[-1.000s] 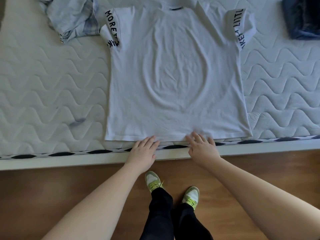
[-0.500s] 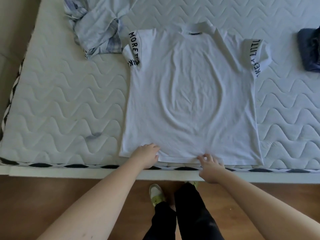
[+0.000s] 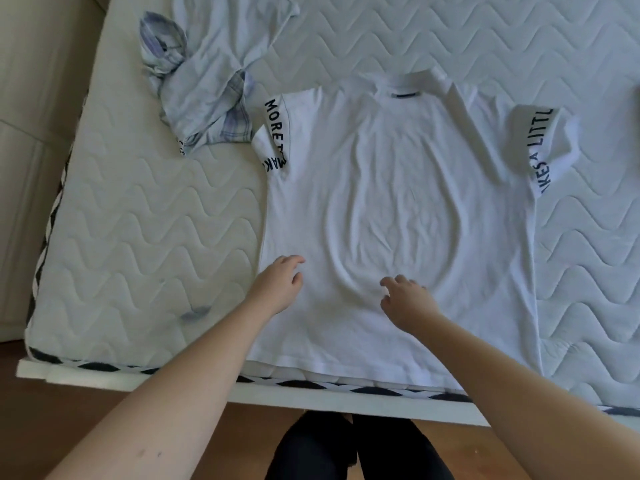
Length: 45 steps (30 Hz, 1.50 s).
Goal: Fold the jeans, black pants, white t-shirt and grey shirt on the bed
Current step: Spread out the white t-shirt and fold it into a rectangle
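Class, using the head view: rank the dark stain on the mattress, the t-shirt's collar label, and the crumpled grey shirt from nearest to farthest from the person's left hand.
From the left hand:
1. Dark stain, on the mattress, to the hand's left, toward the near edge.
2. Crumpled grey shirt, far left corner of the bed.
3. Collar label, at the white t-shirt's neck, far side.

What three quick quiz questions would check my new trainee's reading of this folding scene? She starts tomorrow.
1. True or false: the white t-shirt lies spread flat on the mattress.
2. Which garment lies crumpled beside the t-shirt's sleeve printed MORE: A) jeans, B) the grey shirt, C) black pants?
3. Fill in: the left hand and right hand are both over the t-shirt's ____ half, nearer the hem.

Key
1. True; it is laid out with both sleeves showing.
2. B.
3. Lower. Both hands look loosely open, gripping nothing.
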Tool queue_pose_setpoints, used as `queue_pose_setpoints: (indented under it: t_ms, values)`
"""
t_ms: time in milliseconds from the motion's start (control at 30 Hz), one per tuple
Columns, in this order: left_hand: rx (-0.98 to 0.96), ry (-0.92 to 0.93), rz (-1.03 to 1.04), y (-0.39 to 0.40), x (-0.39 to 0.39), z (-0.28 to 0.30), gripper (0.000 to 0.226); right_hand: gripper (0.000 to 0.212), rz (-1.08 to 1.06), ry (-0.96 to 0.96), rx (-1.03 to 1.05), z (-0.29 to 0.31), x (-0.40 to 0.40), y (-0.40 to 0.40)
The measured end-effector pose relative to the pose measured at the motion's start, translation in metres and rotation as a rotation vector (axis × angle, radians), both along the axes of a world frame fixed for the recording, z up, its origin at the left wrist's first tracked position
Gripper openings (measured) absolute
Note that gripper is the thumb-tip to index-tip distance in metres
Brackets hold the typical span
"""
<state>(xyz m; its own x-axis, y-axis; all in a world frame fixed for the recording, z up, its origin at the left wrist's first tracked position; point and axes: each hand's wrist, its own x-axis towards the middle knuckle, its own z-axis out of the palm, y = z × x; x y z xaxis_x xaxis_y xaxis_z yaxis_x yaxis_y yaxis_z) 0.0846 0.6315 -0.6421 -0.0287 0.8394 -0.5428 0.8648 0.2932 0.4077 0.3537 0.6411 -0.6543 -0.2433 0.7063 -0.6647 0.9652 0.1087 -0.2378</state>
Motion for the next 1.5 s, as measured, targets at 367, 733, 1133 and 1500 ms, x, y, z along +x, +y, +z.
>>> queue_pose_setpoints:
  t_ms: [367, 733, 1133, 1500]
  values:
    - [0.216, -0.112, 0.373, 0.143, -0.082, -0.04, 0.045, 0.062, -0.07, 0.158, 0.119, -0.016, -0.075, 0.134]
    - [0.095, -0.257, 0.478, 0.28, -0.136, -0.066, 0.06, 0.065, -0.111, 0.274, 0.094, -0.026, -0.162, 0.218]
    - [0.408, -0.31, 0.652, 0.251, -0.145, -0.046, 0.031, 0.064, -0.207, 0.42, 0.039, -0.029, -0.236, 0.279]
    - [0.277, -0.182, 0.745, 0.2, -0.152, -0.07, 0.035, 0.06, -0.339, 0.449, -0.04, -0.038, -0.245, 0.294]
